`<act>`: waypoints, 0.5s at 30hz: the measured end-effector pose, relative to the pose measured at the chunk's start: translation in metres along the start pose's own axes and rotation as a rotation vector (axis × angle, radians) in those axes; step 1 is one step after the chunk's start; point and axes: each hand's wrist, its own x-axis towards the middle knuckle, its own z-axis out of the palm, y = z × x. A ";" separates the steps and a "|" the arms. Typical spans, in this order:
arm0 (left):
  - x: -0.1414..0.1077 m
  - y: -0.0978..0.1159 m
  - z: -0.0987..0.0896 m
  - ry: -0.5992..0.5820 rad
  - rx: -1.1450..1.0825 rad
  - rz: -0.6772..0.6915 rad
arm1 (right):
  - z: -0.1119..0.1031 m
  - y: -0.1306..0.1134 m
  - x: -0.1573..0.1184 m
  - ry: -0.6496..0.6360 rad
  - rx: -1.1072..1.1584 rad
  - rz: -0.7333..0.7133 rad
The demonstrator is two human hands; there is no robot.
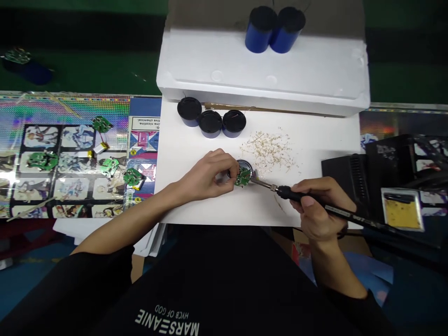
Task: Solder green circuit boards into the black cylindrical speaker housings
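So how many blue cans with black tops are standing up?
5: two cans on the white foam block, three cans on the white surface beside it. Another may be hidden under the circuit board at the left hand.

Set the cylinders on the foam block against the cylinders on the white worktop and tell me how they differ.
The pair on the foam block numbers two, the group on the white worktop three. The pair shows tall blue sides; the group shows mostly black tops above a short strip of side. The pair sits higher, while the group sits lower, nearer the hands. Both have round black tops.
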 end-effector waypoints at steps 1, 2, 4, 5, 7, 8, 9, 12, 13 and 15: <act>0.000 0.000 0.000 0.001 0.000 -0.004 | 0.001 0.000 0.000 -0.016 0.011 0.000; 0.000 0.001 0.000 0.003 0.002 -0.008 | 0.002 0.001 0.001 -0.027 0.009 -0.005; 0.000 0.001 0.001 0.009 0.007 -0.009 | 0.004 0.003 0.001 -0.050 -0.023 -0.019; 0.000 0.001 0.001 0.013 0.009 -0.007 | 0.004 0.004 0.001 -0.062 -0.043 -0.025; -0.001 0.001 0.002 0.021 0.008 -0.002 | 0.005 0.004 0.002 -0.090 -0.067 -0.027; -0.001 0.001 0.003 0.024 0.008 -0.001 | 0.005 0.005 0.002 -0.102 -0.072 -0.024; -0.001 0.000 0.003 0.027 0.007 -0.002 | 0.005 0.005 0.002 -0.112 -0.077 -0.019; -0.002 0.000 0.004 0.028 0.007 -0.013 | 0.006 0.004 0.002 -0.116 -0.092 -0.003; -0.002 0.000 0.004 0.027 0.007 -0.020 | 0.006 0.004 0.002 -0.110 -0.093 0.002; -0.002 0.000 0.004 0.025 0.008 -0.030 | 0.007 0.004 0.002 -0.103 -0.089 0.008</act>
